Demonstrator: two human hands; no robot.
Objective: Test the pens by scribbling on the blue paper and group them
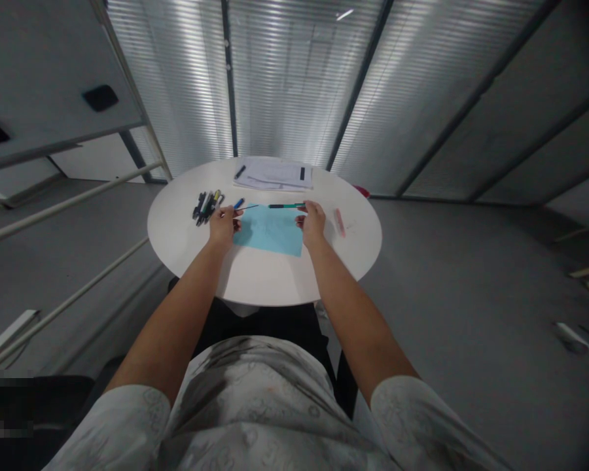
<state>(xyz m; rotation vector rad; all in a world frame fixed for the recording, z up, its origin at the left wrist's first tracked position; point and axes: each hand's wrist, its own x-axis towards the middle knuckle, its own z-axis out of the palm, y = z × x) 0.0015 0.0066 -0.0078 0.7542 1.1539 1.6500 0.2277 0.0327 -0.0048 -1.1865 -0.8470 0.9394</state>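
Over a light blue sheet of paper (269, 230) on the round table, my two hands face each other. My left hand (222, 226) pinches a thin dark stick (248, 207) that looks like a pen refill and points to the right. Between the fingers of my right hand (314, 222) is a green and black pen (285, 206), its dark end towards the stick. A small gap separates the two tips. Just beyond my left fingers lies a blue-capped item (239, 203), and several pens and markers (207, 207) are bunched to the left.
White papers (275, 171) lie stacked at the far side of the white round table (269, 288), with a dark pen (240, 172) and a small black item (302, 173) on them. A pink stick-like item (340, 222) is right of my right hand. A pale railing (78, 196) runs at left.
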